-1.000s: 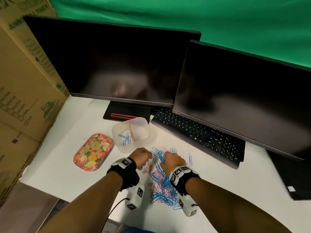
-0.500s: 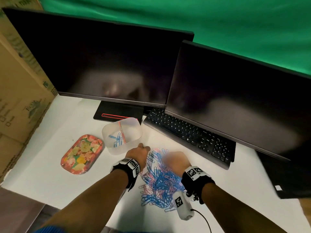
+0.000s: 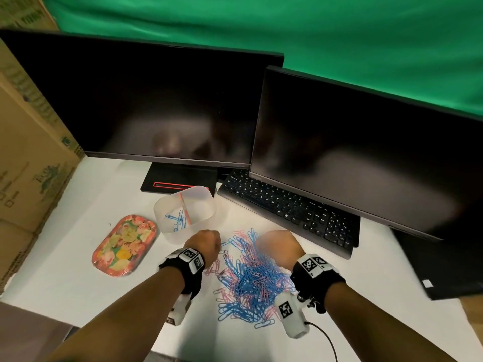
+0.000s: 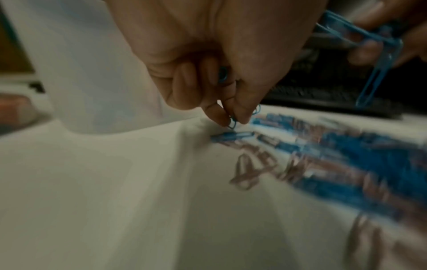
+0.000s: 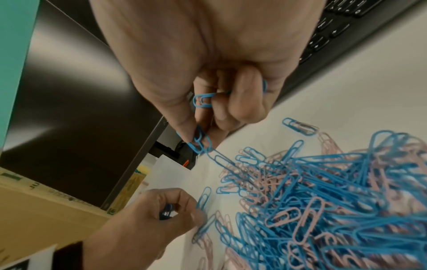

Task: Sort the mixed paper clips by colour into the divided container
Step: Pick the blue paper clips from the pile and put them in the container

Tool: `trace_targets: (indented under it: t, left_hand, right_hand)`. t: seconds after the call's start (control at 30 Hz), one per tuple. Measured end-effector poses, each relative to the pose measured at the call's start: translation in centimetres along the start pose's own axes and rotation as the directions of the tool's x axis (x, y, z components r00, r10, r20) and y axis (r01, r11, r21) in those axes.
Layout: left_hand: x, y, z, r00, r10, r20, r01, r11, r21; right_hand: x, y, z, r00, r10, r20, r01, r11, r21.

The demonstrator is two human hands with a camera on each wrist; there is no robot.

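A heap of blue and pink paper clips (image 3: 252, 276) lies on the white desk (image 3: 78, 270) between my wrists. The translucent divided container (image 3: 184, 214) stands just beyond my left hand, with a few blue clips left of its pink divider. My left hand (image 3: 206, 242) is curled at the heap's left edge and pinches blue clips (image 4: 232, 122) between thumb and fingers. My right hand (image 3: 277, 246) is lifted over the heap's far side, curled round several blue clips (image 5: 201, 142), one pinched at the fingertips.
A flowered tray (image 3: 125, 245) lies left of the container. Two dark monitors (image 3: 167, 105) stand behind, and a black keyboard (image 3: 290, 209) runs under the right one. Cardboard boxes (image 3: 28, 152) wall the left side. A black device (image 3: 444, 267) lies at the right.
My right hand has risen from the heap with blue clips in it. My left hand has stayed at the heap's left edge near the container. The camera view has shifted.
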State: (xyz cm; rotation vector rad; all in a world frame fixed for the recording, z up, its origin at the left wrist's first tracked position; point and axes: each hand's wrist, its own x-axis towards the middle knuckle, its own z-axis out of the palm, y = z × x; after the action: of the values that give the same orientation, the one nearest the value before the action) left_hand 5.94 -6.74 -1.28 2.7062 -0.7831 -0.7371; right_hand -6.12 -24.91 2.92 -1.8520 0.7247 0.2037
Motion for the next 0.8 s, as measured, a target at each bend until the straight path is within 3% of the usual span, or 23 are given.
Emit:
trace_targets:
  t: [0.17,0.37,0.53,0.63,0.8]
  left_hand:
    - [-1.2,0.6,-1.2,0.997,-0.011,-0.081,-0.018,0.935,-0.355]
    - [-2.8,0.4,-3.7,0.981,-0.070,-0.183,-0.058,0.788,-0.612]
    - [-3.0,-2.5,-8.2,0.947,-0.284,-0.153,0.058,0.617,-0.785]
    - [-2.9,-5.1,-10.6,0.917,-0.375,-0.137,0.125,0.595,-0.794]
    - [-2.5,-7.3,-12.4,0.903,-0.428,-0.013,0.276,0.606,-0.746]
  right_hand:
    - [-0.2,-1.5,-0.5,0.996,0.054,0.077,-0.067,0.983,0.170]
    - [0.3,-5.2,0.6,0.987,0.037,0.157,-0.091,0.930,0.356]
    - [1.4,-9.9,3.7,0.965,-0.024,0.259,-0.057,0.952,0.301]
    - [2.4,-13.1,6.5,0.942,-0.051,0.331,-0.023,0.976,0.216]
    - [4.9,-16.2,11.3,0.951,-0.022,0.309,0.002,0.998,0.066]
